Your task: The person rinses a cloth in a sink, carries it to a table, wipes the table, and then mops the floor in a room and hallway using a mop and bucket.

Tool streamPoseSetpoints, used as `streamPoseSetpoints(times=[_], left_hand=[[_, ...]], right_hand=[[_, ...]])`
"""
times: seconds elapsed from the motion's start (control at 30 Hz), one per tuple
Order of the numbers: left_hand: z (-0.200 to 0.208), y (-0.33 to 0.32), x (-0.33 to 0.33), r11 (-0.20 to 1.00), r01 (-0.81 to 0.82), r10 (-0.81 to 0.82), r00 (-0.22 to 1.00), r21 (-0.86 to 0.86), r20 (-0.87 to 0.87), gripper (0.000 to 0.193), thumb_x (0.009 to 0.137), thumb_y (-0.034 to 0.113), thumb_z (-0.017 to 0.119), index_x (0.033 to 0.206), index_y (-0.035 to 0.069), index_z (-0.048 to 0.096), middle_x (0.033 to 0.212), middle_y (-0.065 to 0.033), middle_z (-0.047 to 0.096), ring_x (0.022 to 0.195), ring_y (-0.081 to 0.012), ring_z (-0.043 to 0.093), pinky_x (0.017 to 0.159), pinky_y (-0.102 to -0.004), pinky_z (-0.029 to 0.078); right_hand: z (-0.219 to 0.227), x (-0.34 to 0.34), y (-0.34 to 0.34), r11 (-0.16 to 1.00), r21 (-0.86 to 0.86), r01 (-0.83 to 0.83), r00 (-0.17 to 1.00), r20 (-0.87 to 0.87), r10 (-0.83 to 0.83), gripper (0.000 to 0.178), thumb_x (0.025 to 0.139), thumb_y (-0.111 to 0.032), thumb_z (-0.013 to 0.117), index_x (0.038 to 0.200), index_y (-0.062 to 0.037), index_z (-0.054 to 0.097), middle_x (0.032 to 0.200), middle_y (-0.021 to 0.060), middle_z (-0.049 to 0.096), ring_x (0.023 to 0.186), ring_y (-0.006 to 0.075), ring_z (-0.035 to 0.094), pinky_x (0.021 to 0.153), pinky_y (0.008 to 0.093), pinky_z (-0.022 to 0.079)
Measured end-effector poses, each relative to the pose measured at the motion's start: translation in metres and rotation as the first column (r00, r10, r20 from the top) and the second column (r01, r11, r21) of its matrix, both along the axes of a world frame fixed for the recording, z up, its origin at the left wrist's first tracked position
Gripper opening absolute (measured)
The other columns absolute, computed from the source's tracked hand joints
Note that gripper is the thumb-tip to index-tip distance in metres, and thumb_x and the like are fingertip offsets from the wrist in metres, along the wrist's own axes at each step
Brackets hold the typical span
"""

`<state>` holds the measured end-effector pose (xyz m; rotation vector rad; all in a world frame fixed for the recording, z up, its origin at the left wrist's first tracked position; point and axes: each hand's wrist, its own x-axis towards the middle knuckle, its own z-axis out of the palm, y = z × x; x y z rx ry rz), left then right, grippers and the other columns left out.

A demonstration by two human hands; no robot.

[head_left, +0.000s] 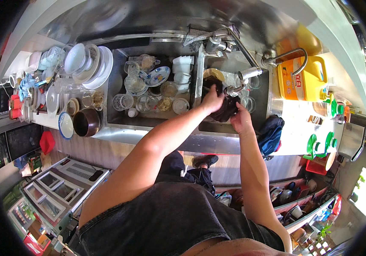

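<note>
Both my hands are over the right basin of a steel sink (259, 100), below the faucet (247, 74). A crumpled dark brown cloth (225, 112) is stretched between them. My left hand (212, 100) grips its upper left part, with fingers curled into the folds. At its right edge my right hand (242, 120) pinches the cloth between thumb and fingers. Behind the cloth sits a yellowish bowl (214, 74), partly covered. Clear glass pieces (248, 103) stand along the basin's right side.
Glasses, a patterned bowl (158, 76) and stacked white cups (183, 68) fill the left basin. White plates (102, 68) and a dark pot (86, 122) stand on the left counter. To the right are a yellow jug (304, 79), a dark blue cloth (271, 134) and green-handled bottles (313, 146).
</note>
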<state>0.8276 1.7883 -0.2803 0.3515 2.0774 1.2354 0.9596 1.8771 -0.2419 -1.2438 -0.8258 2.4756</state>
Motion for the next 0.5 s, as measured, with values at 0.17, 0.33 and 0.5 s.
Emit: streamPoseSetpoints(times=[0.17,0.33,0.5], left_hand=[[0.077,-0.021,0.032,0.656,0.727,-0.738,0.561,-0.204,-0.374,0.058,0.076,0.005,0.061,0.133,0.004,0.049,0.116,-0.0219,0.063,0.111,-0.0398,0.057,0.094,-0.0498,0.044],[0.050,-0.050,0.061,0.890,0.167,0.046,0.893,0.424,-0.448,0.041,0.076,-0.002,0.052,0.116,0.003,0.062,0.118,-0.0162,0.062,0.112,-0.0372,0.055,0.096,-0.0487,0.042],[0.044,-0.022,0.034,0.798,-0.599,0.223,0.191,-0.067,0.956,0.057,0.100,0.052,0.031,0.126,0.009,0.058,0.129,-0.0106,0.061,0.112,-0.0330,0.061,0.105,-0.0483,0.043]], right_hand=[[-0.006,-0.004,-0.006,0.958,-0.286,-0.010,0.997,-0.079,-0.013,0.042,0.092,-0.037,0.063,0.118,-0.0045,0.059,0.116,0.0138,0.064,0.106,0.0296,0.061,0.096,0.0456,0.049],[0.014,-0.019,-0.023,0.959,-0.233,0.162,0.952,-0.218,-0.213,0.032,0.090,-0.027,0.062,0.111,-0.0027,0.064,0.108,0.0128,0.070,0.098,0.0288,0.065,0.094,0.0430,0.050],[0.027,-0.014,-0.043,0.939,-0.181,0.293,0.917,-0.223,-0.330,0.041,0.090,-0.032,0.059,0.121,-0.0047,0.060,0.120,0.0113,0.066,0.110,0.0278,0.063,0.100,0.0417,0.048]])
